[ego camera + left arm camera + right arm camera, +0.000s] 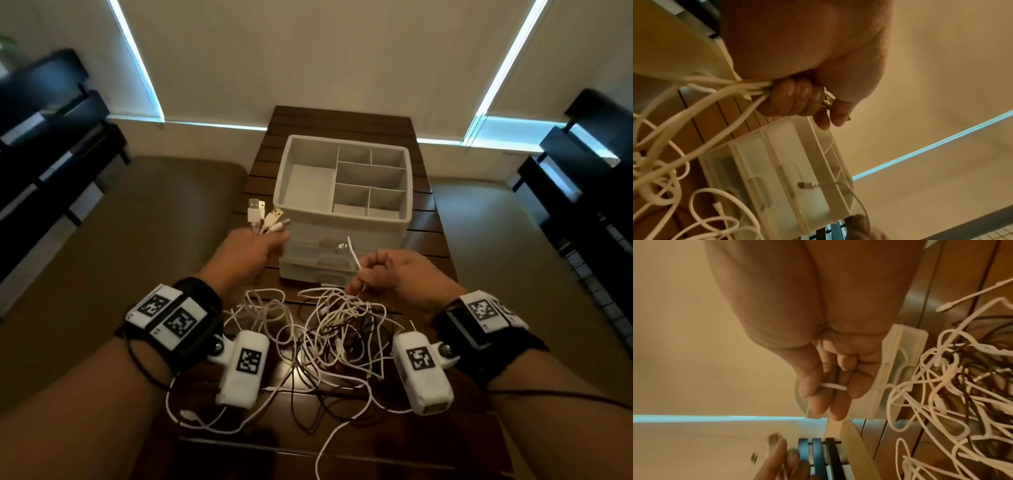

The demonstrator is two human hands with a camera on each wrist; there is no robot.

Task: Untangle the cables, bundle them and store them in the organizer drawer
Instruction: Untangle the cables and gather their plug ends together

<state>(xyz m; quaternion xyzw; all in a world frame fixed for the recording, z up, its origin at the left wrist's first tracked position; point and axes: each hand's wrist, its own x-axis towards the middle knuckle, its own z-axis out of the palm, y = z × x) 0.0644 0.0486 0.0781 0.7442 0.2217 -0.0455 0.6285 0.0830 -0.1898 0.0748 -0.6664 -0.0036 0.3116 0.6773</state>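
Note:
A tangle of white and dark cables (329,335) lies on the wooden table (431,236) in front of a pale plastic organizer (342,178) with stacked drawers (308,253). My left hand (253,250) grips a bunch of white cable ends (263,216), the USB plugs sticking up past the fist; in the left wrist view the cords (748,87) run out of the curled fingers (795,99). My right hand (394,274) pinches one thin white cable (354,255) between thumb and fingers, its end (339,246) raised before the drawers; that cable (833,386) crosses the fingers (818,399).
The organizer's top tray has several open compartments (370,174). Beige cushions (137,240) flank the table on both sides. Dark shelving (51,120) stands at left and dark furniture (589,164) at right. Blinds cover the windows behind.

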